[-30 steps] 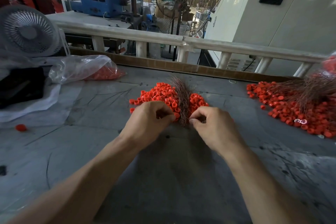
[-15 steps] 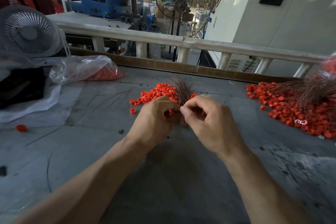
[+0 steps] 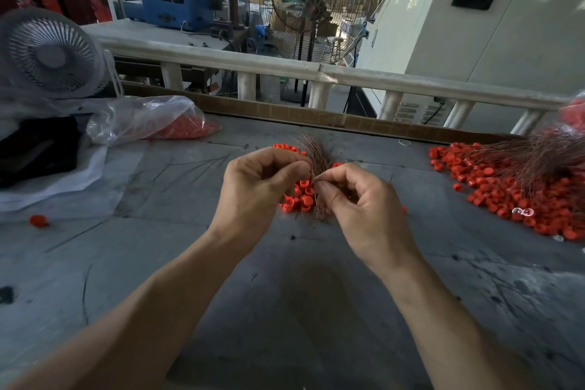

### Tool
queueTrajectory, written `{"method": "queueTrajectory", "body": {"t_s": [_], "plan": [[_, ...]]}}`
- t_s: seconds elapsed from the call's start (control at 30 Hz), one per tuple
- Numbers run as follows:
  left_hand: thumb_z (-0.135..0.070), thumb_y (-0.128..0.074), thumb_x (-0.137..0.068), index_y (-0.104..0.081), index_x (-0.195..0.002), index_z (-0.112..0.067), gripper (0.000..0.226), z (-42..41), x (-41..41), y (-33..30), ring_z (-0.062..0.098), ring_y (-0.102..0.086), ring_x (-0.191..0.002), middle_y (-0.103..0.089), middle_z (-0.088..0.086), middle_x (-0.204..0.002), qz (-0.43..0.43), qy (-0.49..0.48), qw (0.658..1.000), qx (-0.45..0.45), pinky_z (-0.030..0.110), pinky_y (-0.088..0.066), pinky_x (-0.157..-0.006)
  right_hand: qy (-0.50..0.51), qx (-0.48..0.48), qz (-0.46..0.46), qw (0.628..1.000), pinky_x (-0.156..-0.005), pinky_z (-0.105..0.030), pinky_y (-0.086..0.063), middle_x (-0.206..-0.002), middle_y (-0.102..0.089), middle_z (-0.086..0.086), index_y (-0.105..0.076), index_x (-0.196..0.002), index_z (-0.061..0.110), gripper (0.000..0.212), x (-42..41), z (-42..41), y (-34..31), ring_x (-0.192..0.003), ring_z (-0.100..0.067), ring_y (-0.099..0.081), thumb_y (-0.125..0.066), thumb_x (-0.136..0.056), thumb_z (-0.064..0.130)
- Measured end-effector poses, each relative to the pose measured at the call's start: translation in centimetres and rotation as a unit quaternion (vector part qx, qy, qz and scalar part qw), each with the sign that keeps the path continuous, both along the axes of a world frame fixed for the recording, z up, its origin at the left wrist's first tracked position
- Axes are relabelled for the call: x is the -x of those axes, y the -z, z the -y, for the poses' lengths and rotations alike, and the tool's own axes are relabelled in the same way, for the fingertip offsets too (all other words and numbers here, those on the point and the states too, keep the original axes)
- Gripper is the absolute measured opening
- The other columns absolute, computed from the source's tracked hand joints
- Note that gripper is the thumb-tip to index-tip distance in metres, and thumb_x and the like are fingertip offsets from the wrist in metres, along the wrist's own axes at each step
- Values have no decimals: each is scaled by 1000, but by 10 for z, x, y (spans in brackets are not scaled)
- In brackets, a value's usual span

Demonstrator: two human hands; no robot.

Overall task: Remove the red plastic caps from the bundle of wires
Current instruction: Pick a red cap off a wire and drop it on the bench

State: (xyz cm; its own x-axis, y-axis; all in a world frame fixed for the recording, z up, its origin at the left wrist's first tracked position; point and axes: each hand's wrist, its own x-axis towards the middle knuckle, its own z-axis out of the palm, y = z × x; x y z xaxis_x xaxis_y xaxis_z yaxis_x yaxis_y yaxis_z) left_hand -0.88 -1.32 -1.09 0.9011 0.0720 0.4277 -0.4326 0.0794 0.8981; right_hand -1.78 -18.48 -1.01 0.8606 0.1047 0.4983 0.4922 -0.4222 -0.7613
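Note:
A thin bundle of copper-coloured wires [image 3: 315, 155] stands nearly upright above the grey table, fanning out at its top. My left hand [image 3: 256, 187] pinches it from the left with thumb and fingers. My right hand [image 3: 354, 199] pinches the wires from the right at mid height. Several red plastic caps [image 3: 300, 196] hang on or lie below the bundle between my hands; which are still attached I cannot tell. More caps [image 3: 283, 146] show behind my left hand.
A big heap of red caps [image 3: 506, 190] with another wire bundle [image 3: 544, 152] lies at right. At left lie a clear bag holding red caps [image 3: 152, 120], a white desk fan [image 3: 50, 54] and one stray cap [image 3: 38, 220]. A cardboard strip [image 3: 316, 119] lines the table's far edge.
Both hands rose from the table and lifted the wire bundle upright off the cap pile. The caps that lay spread on the table now sit mostly behind and under my hands.

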Motion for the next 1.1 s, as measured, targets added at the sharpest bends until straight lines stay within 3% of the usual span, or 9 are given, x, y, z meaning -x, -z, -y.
{"method": "queueTrajectory", "body": {"t_s": [0.13,0.23,0.4,0.57,0.73,1.0,1.1], "plan": [[-13,-70,-91,-73,-84,-19,10,-13,-6,3,9,-58,-56,-74,3,-76,-35,-80,996,-30,22,-48,-52,36,-49,19,998,-63,-26,-55,-72,-72,4,-72,-86,23,10,1,1,-3,-65,-9,-67,-69,-94,17],[-20,-73,-87,-74,-81,-27,10,-20,-10,10,4,-63,-65,-72,-9,-73,-61,-167,963,-204,19,-50,-61,55,-114,17,992,-58,-24,-49,-67,-70,0,-72,-88,20,11,2,4,-6,-58,-5,-60,-67,-96,14],[-37,-81,-78,-71,-82,-31,12,-14,-8,17,0,-58,-68,-67,-15,-74,-79,-172,903,-387,27,-45,-62,57,-210,-41,975,-44,-17,-39,-63,-66,0,-71,-89,12,12,2,5,-9,-50,-10,-50,-64,-98,12],[-43,-83,-73,-70,-93,-31,27,-10,-8,20,9,-57,-80,-64,-13,-88,-54,-177,879,-440,29,-41,-67,50,-265,-86,959,-40,-15,-35,-61,-62,-2,-70,-88,9,14,2,5,-11,-47,-11,-45,-61,-99,8],[-40,-82,-75,-70,-93,-31,24,-10,-10,21,10,-54,-82,-59,-14,-92,-36,-178,861,-476,30,-42,-70,54,-298,-71,950,-39,-14,-33,-61,-59,-3,-71,-88,9,15,2,7,-14,-45,-10,-44,-61,-99,8],[-34,-80,-77,-65,-93,-34,22,-6,-11,23,10,-53,-86,-56,-14,-96,-64,-148,876,-455,27,-40,-73,44,-285,-109,951,-39,-11,-33,-60,-59,0,-72,-91,9,13,1,4,-10,-45,-5,-45,-62,-99,9],[-29,-77,-78,-62,-90,-34,21,-5,-12,23,7,-55,-84,-57,-15,-93,-58,-155,888,-429,20,-38,-67,41,-265,-117,956,-40,-11,-33,-58,-53,0,-72,-91,9,11,0,3,-7,-43,-2,-42,-63,-99,9]]}}
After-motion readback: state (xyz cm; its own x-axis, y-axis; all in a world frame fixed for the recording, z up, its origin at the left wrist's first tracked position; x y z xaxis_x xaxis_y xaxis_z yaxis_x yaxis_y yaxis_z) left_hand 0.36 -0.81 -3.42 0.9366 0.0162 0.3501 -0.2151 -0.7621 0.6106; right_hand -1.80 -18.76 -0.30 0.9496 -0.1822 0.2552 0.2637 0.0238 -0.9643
